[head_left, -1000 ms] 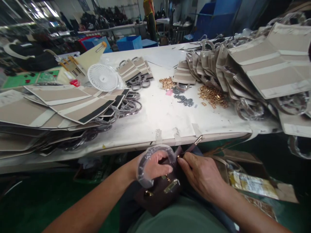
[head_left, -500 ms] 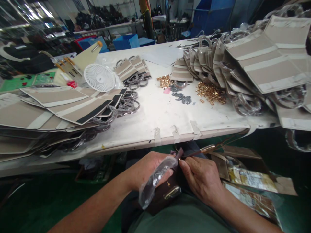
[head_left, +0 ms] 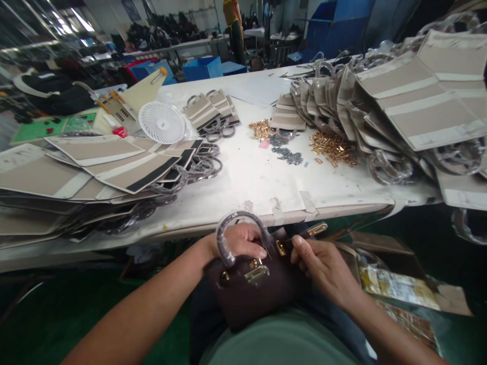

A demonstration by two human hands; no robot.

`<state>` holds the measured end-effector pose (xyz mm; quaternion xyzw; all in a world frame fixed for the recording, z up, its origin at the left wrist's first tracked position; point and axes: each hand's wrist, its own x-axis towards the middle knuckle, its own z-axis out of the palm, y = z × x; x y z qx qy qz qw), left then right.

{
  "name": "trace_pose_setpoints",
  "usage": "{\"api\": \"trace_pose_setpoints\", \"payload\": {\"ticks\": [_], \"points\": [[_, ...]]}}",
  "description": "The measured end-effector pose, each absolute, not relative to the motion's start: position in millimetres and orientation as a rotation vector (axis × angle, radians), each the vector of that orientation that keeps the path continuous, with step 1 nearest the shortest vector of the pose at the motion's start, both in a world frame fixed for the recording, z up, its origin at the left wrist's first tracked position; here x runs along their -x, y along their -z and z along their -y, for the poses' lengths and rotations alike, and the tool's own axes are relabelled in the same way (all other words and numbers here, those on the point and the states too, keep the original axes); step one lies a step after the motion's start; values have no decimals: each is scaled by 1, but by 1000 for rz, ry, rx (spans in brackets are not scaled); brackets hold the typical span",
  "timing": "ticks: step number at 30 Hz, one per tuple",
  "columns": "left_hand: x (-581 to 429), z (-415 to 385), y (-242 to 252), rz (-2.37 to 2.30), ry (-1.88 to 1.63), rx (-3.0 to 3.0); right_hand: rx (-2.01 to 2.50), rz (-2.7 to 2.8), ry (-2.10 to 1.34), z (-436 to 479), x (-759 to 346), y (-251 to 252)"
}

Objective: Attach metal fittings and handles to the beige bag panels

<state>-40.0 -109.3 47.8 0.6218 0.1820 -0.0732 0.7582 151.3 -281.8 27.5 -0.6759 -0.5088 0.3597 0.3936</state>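
Note:
A dark brown handbag (head_left: 262, 299) rests on my lap, its plastic-wrapped handle (head_left: 223, 242) standing up in an arch. My left hand (head_left: 243, 240) reaches through that handle and grips the bag's top edge, the thumb close to a gold clasp (head_left: 257, 274). My right hand (head_left: 321, 261) pinches a narrow brown strap at the bag's right side. The strap's gold metal tip (head_left: 317, 229) sticks out past the fingers. Between the hands a gold rectangular loop (head_left: 280, 247) shows on the bag. The lower part of the bag blends into shadow.
The white table (head_left: 251, 177) runs in front of me. Flat beige bag panels (head_left: 110, 157) are stacked left, more panels (head_left: 414, 91) right. Gold fittings (head_left: 331, 148) and grey metal plates (head_left: 288, 155) lie loose. A white fan (head_left: 162, 122) stands left; an open carton (head_left: 380, 248) is below right.
The bag has turned so its front and clasp face up. Its handle now stands upright near the table edge. My right hand has shifted slightly right along the strap, away from my left hand.

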Motion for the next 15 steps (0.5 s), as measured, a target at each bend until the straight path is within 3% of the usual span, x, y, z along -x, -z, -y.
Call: {"api": "trace_pose_setpoints", "payload": {"ticks": [10, 15], "points": [[46, 93, -17, -485, 269, -1078, 1842, 1195, -899, 269, -164, -18], [45, 93, -15, -497, 230, -1057, 1726, 1128, -1116, 266, -154, -9]]}}
